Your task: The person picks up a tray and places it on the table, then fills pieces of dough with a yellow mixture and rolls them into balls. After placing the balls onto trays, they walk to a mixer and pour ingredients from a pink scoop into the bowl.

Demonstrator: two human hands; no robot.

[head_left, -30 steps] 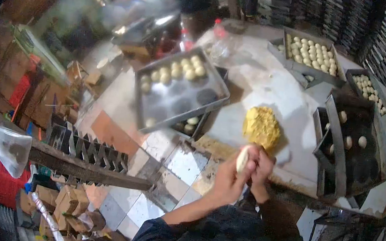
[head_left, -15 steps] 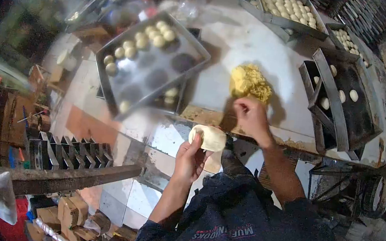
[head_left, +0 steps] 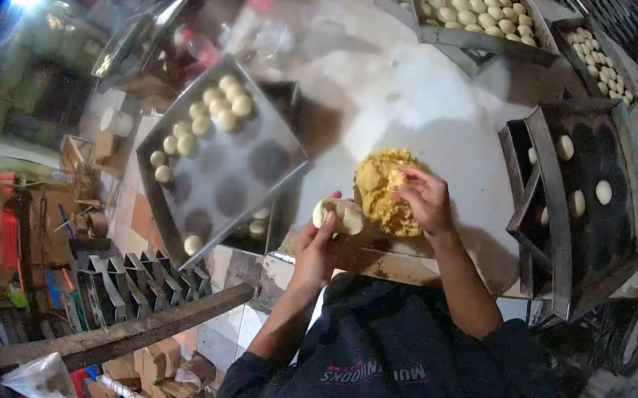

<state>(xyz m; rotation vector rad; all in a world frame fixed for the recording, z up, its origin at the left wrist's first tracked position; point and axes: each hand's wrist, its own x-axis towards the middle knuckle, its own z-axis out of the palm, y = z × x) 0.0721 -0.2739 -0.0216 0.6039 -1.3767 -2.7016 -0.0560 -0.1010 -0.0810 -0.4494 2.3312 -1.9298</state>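
In my left hand (head_left: 315, 256) is a flattened, curled piece of pale dough (head_left: 341, 216), with the thumb pressed on its face. It is held just over the table's front edge. My right hand (head_left: 425, 201) is at the crumbly yellow filling (head_left: 379, 191), its thumb and fingers pinched around a bit of it. The filling lies in one heap on the table, just beyond the dough piece. To the left a tilted metal tray (head_left: 228, 187) carries several dough balls (head_left: 217, 113) along its far-left side and one in the near corner.
More metal trays full of dough balls (head_left: 473, 8) stand at the back right. Stacked dark trays (head_left: 594, 187) with a few dough pieces sit at the right. Plastic bottles (head_left: 272, 38) are at the back left. A wooden beam (head_left: 133, 327) and metal moulds (head_left: 134, 287) are at lower left.
My right hand has moved forward from the near edge of the yellow filling onto it, fingers now pinching there. The dough piece in my left hand is more curled. The camera view has shifted.
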